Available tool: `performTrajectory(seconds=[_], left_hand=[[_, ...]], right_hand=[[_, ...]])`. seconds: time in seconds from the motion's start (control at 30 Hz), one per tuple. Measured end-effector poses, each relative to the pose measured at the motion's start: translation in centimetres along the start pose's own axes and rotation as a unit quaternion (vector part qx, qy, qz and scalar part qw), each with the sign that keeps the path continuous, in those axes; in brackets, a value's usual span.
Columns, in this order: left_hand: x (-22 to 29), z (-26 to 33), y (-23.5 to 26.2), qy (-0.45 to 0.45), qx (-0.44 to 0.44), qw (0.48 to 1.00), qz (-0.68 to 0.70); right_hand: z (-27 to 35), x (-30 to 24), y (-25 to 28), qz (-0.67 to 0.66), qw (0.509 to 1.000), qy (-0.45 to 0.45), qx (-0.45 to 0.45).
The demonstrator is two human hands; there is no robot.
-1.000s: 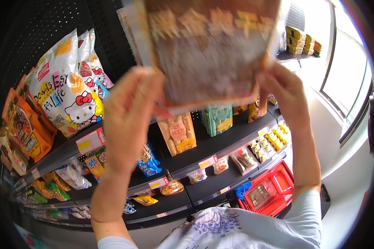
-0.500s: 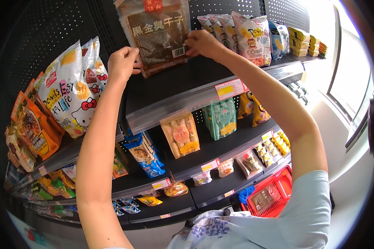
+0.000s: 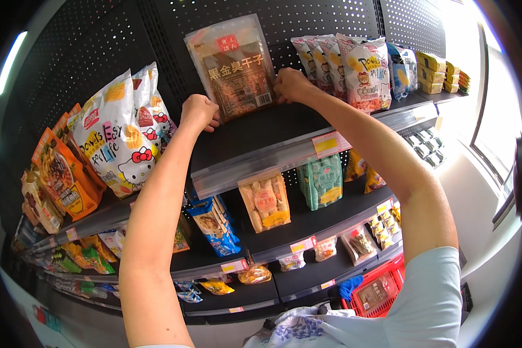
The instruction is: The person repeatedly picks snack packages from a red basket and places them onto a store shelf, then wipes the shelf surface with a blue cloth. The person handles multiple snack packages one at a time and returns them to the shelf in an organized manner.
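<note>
A flat, clear-topped snack packet (image 3: 235, 75) with dark brown contents stands on the top shelf (image 3: 255, 139), leaning back toward the perforated black panel. My left hand (image 3: 198, 113) is closed at its lower left edge, fingers curled. At the lower right edge, my right hand (image 3: 294, 86) pinches the packet's side. White chip bags (image 3: 107, 142) stand to the left of my left hand. Close to the right hand is another row of white chip bags (image 3: 362, 72).
Below hang lower shelves with a tan snack bag (image 3: 265, 203), a green bag (image 3: 321, 182) and blue packets (image 3: 216, 226). At lower right sits a red basket (image 3: 398, 270) holding a similar brown packet (image 3: 378, 292). Small yellow packs (image 3: 430, 74) are stacked near the window.
The packet has gone farther back onto the top shelf, away from me, with both hands staying at its sides. The view has shifted, showing more of the upper panel.
</note>
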State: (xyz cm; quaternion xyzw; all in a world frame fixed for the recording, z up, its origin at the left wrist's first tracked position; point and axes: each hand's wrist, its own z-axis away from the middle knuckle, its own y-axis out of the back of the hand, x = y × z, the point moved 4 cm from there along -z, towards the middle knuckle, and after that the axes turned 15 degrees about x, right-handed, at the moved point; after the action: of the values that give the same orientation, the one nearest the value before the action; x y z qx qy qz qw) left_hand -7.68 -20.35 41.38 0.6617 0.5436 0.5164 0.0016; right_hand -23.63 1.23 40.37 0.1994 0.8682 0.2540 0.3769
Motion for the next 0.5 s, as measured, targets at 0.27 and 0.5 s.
performTrajectory(seconds=[0.27,0.5], left_hand=[[0.5,0.6,-0.1,0.002,0.04,0.999,-0.025],[0.2,0.7,-0.3,0.031,0.085,0.994,-0.053]], right_hand=[[-1.0,1.0,-0.9,0.032,0.997,0.049,0.058],[0.3,0.4,-0.3,-0.063,0.997,-0.031,0.019]])
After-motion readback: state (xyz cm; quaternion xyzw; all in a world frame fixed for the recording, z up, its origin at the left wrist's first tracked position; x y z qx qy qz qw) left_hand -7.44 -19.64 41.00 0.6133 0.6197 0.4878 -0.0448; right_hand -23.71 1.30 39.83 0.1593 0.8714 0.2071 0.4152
